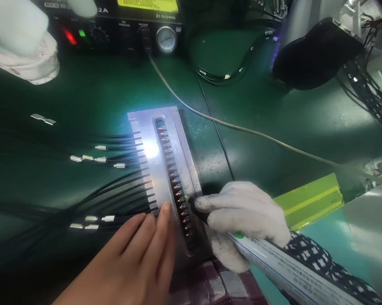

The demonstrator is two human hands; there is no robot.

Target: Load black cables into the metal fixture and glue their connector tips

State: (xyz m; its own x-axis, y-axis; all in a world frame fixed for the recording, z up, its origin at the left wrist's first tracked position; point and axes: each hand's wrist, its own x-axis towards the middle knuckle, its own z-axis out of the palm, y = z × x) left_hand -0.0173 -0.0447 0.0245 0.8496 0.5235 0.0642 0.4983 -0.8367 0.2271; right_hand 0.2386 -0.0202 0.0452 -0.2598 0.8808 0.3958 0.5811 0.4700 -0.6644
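Observation:
A metal fixture (156, 161) with a long slot lies on the green bench. Inside the slot sits a row of wire terminals (175, 180) with copper ends showing, and their black wires (114, 182) leave the left side through notches. My bare left hand (146, 250) rests on the fixture's lower left edge, fingers stretched out, holding nothing. In a white glove, my right hand (248, 216) is closed around a white printed dispensing tube (283, 262). Its dark nozzle ends in a yellow-green tip (187, 198) at the slot's right side, by the terminals; whether they touch I cannot tell.
Behind stands a black dispenser controller (121, 34) with a gauge; a thin hose (242, 127) runs right from it. Loose metal terminals (100, 159) lie left. Upper left are white bottle-like shapes (16, 25). A black lamp-like part (314, 55) and a yellow strip (311, 201) are right.

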